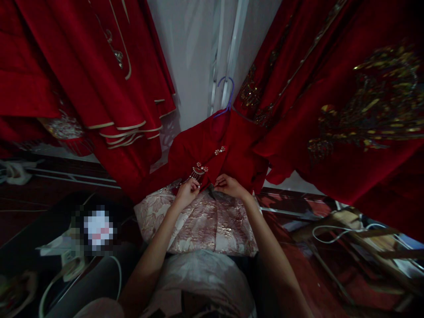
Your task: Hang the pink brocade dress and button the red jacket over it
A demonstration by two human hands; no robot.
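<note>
Looking down, I am seeing a red jacket [188, 152] hanging straight ahead of me over a pale brocade skirt [202, 227], its front opening running diagonally upward. My left hand [187, 192] and right hand [229, 186] are meeting at its lower edge, fingers curled closed on the fabric, the left just below a beaded tassel clasp [198, 170].
</note>
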